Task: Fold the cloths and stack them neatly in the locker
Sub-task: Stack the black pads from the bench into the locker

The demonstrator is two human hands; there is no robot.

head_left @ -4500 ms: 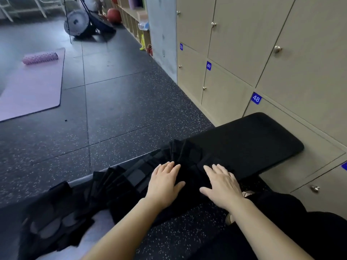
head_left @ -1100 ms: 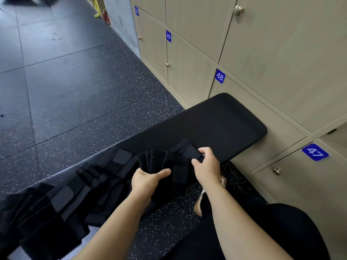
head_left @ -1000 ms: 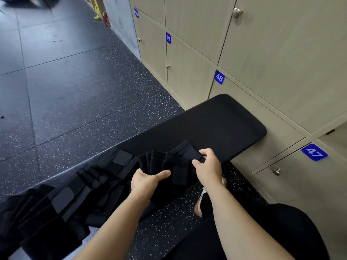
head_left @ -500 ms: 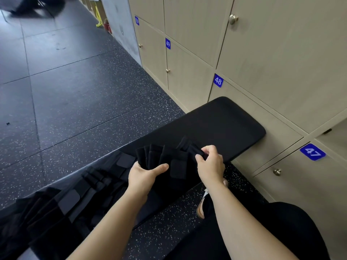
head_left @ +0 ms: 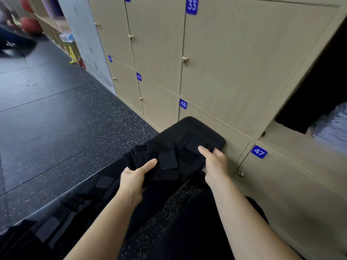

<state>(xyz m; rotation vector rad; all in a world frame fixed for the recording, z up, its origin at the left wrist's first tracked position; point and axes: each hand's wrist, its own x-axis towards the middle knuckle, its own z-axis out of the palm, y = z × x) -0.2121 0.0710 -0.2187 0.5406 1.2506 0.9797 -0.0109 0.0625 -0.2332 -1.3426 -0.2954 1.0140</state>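
Firmly, cloths [head_left: 167, 160] between left hand [head_left: 133, 179], right hand [head_left: 216, 164]

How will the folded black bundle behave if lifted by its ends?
Probably floppy: the bundle fans into loose layers near the left hand, so it may sag or splay. Likely light: the right hand pinches just one end.

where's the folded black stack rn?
Head view, centre: the folded black stack is gripped between left hand and right hand, over the black bench pad, below locker tag 48.
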